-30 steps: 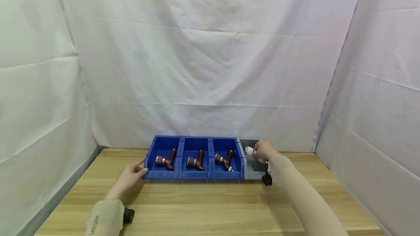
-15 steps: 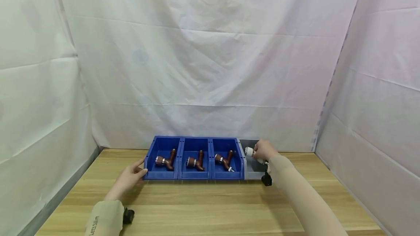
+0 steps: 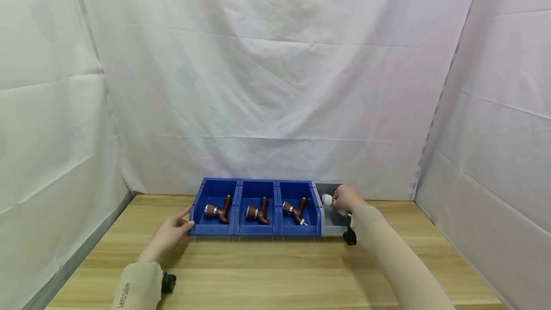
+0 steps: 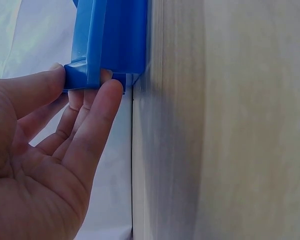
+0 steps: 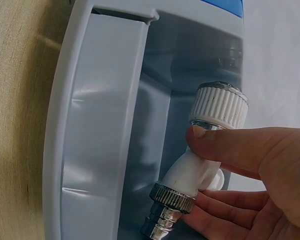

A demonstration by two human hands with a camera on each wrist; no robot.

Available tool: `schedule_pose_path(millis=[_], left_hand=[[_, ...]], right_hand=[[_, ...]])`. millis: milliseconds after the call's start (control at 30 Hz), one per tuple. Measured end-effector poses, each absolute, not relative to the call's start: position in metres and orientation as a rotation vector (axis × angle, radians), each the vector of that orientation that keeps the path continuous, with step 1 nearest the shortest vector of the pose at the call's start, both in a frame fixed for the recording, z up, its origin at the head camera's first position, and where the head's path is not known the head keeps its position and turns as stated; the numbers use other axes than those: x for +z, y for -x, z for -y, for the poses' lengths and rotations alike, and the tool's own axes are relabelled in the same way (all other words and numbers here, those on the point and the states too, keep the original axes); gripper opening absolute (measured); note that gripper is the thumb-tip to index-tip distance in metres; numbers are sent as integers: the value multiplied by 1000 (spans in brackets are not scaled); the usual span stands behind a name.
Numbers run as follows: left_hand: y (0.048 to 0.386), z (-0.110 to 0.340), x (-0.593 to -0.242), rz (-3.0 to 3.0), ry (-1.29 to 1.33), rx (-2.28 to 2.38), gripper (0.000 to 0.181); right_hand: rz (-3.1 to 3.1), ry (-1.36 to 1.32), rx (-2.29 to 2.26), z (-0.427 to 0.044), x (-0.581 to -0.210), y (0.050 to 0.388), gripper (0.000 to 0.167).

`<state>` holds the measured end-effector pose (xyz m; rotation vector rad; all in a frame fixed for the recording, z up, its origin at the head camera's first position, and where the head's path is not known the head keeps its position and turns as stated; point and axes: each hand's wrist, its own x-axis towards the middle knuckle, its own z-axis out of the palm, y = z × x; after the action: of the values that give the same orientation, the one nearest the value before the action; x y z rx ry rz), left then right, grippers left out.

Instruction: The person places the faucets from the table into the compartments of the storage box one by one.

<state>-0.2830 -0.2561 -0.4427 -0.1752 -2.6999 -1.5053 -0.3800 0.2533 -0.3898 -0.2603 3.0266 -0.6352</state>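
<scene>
My left hand (image 3: 170, 233) pinches the front left corner of the leftmost blue bin (image 3: 212, 229), thumb on one side and fingers on the other, as the left wrist view (image 4: 45, 155) shows. Over at the grey bin (image 3: 333, 230), my right hand (image 3: 347, 198) holds a white plastic tap (image 5: 192, 167) with a ribbed knob and a chrome hose nozzle. Thumb and fingers close round the tap's body inside that bin, the knob pointing left in the head view. Brown taps lie singly in the blue bins: left (image 3: 222, 213), middle (image 3: 260, 214) and right (image 3: 296, 211).
All the bins stand joined in a row on a wooden table (image 3: 258, 271), close to a white cloth backdrop (image 3: 275, 85). Cloth also hangs at the left (image 3: 47, 109) and right (image 3: 495, 109). The right brown tap has a pale metal nozzle.
</scene>
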Motion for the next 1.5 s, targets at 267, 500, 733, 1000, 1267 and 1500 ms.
schedule_pose_path(millis=[267, 500, 733, 1000, 1267, 1500], left_hand=[[283, 261, -441, 2705, 188, -1474, 58], [283, 261, -446, 2712, 186, -1480, 58], [284, 260, -448, 2694, 181, -1506, 57], [283, 261, -448, 2696, 187, -1509, 57], [286, 262, -445, 2682, 196, -1513, 58], [285, 263, -448, 2693, 188, -1506, 58]], right_hand=[[-3044, 300, -607, -248, -389, 381, 40], [-3037, 270, -595, -247, -391, 376, 45], [-3040, 257, -621, -248, -394, 376, 47], [-3040, 270, -618, -248, -394, 379, 48], [-3050, 244, -640, -244, -387, 377, 47], [-3045, 262, -603, -246, -393, 378, 43]])
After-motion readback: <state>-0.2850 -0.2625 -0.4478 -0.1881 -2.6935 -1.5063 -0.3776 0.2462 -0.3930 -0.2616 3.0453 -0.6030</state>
